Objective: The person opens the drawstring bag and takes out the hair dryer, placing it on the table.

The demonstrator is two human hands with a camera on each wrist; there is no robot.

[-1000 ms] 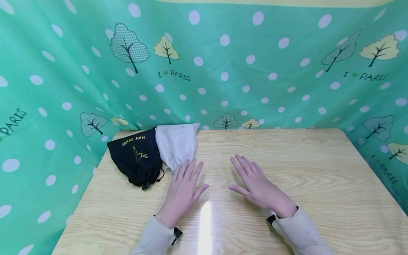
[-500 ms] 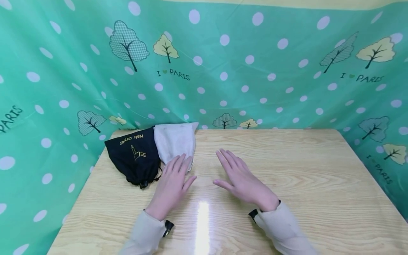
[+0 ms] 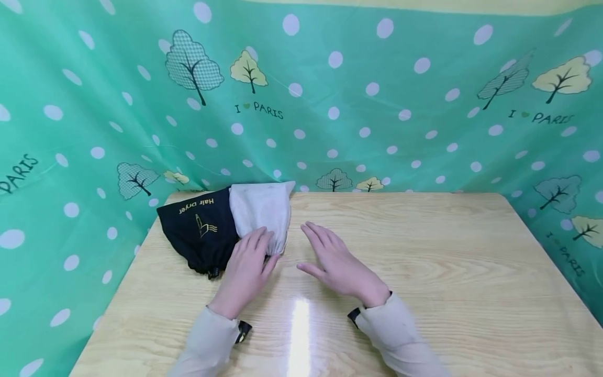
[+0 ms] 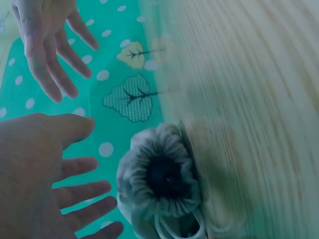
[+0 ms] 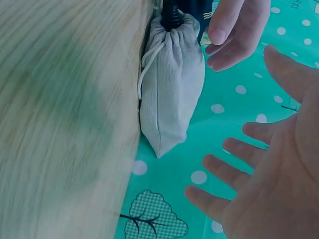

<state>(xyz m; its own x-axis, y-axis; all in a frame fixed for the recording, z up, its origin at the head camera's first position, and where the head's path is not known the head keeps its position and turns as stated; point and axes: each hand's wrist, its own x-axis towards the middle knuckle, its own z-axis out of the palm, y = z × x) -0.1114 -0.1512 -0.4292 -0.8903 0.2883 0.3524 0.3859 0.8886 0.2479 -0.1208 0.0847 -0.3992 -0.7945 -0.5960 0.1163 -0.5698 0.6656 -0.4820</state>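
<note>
Cloth with dots and trees hangs behind and to both sides, probably put up as a plain screen. Table, pale wood grain, stands against it; a streak of glare falls between the forearms. Black bag, lettered "Hair Dryer", lies at the far left corner, gathered end toward the person; grey bag lies against its right side, gathered end also nearer. Likely paired so that both necks face the person and the right side leaves working room. Left hand hovers at the grey bag's neck, overlapping it in the head view; both wrist views suggest a gap, though contact at the fingertips cannot be ruled out. Fingers extended, grasping nothing. Right hand is held to the right of the grey bag, apart from it, fingers straight, thumb spread, likewise free of any load. So the grey bag sits just beyond the left fingers and left of the right ones; the black bag is outside the pair. Dark piece fills the grey bag's puckered mouth; identity unclear. Pale cord trails along that bag's side, slack.
</note>
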